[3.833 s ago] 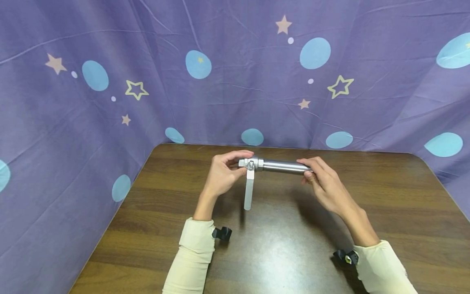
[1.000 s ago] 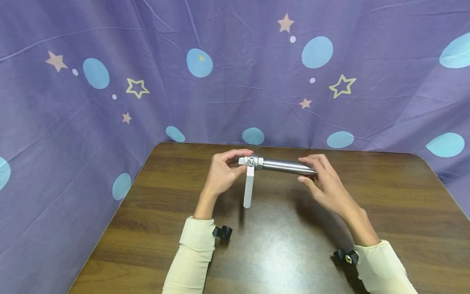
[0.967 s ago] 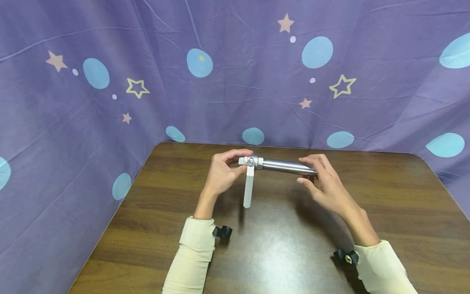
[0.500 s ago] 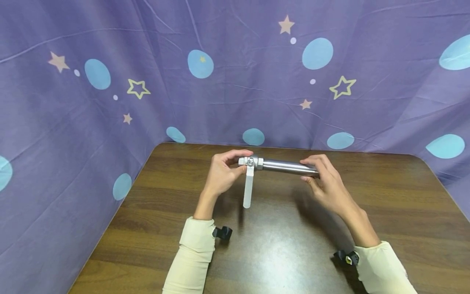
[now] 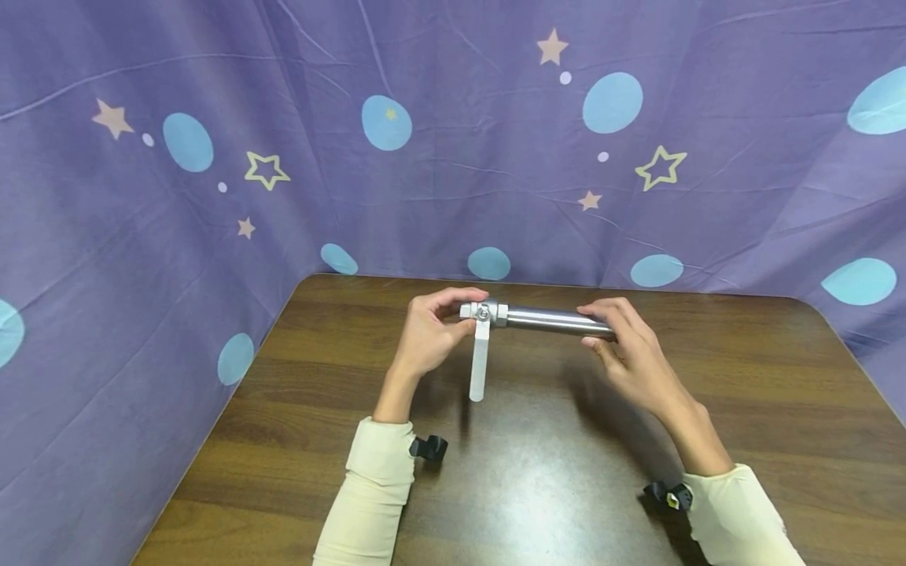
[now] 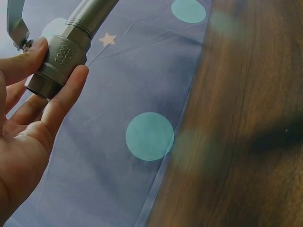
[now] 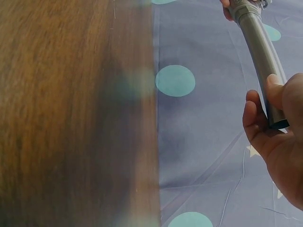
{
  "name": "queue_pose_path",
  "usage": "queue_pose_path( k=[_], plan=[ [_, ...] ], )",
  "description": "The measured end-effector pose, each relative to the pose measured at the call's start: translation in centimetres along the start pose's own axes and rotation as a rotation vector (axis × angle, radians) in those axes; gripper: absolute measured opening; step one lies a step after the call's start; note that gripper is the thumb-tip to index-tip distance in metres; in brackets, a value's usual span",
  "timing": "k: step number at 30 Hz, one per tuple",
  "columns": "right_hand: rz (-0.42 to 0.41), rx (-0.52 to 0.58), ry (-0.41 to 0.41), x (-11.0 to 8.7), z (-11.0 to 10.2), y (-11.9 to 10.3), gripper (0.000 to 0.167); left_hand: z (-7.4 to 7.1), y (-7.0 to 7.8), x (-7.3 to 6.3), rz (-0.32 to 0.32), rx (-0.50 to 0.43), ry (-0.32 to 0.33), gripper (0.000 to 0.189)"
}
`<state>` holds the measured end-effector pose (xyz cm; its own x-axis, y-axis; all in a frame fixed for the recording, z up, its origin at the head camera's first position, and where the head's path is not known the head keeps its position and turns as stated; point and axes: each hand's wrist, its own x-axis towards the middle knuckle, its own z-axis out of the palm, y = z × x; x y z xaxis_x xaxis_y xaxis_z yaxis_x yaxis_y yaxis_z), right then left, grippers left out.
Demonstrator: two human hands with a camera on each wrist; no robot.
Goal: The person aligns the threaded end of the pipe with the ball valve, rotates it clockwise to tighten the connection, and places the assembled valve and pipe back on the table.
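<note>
A steel ball valve (image 5: 488, 313) is joined to a smooth metal pipe (image 5: 545, 319), both held level above the table. My left hand (image 5: 428, 334) pinches the valve body between thumb and fingers. Its flat lever handle (image 5: 479, 369) points toward me, square to the pipe. In the left wrist view, raised markings show on the valve body (image 6: 62, 56), and its open end faces my palm. My right hand (image 5: 633, 358) grips the pipe's right end, thumb below and fingers over the top. The right wrist view shows the pipe (image 7: 262, 56) ending in a dark rim by my palm.
Beneath both hands lies a brown wooden table (image 5: 340, 393) with rounded far corners. A purple curtain (image 5: 453, 212) with stars and blue dots hangs along its back and left sides. Black straps (image 5: 429, 449) are at both cuffs.
My right hand has shifted slightly right along the pipe; its thumb, lowered away a second ago, is back against the pipe. The left hand and valve have barely moved.
</note>
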<state>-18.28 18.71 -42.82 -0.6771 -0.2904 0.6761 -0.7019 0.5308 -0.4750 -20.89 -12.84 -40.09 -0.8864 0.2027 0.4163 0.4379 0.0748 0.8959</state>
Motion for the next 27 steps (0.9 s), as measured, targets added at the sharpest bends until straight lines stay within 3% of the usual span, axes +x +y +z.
queue_pose_path(
  k=[9,18,27],
  plan=[
    [0.028,0.007,-0.022,-0.09,-0.14,0.01,0.048,0.07,0.15,-0.04,0.000,-0.018,-0.002,0.038],
    [-0.009,0.003,0.000,-0.07,0.03,0.16,0.049,0.05,0.12,-0.10,0.014,-0.014,-0.010,0.038],
    [0.005,0.000,-0.019,-0.03,0.05,0.12,0.049,0.05,0.00,-0.07,0.025,-0.030,-0.016,0.036]
  ],
)
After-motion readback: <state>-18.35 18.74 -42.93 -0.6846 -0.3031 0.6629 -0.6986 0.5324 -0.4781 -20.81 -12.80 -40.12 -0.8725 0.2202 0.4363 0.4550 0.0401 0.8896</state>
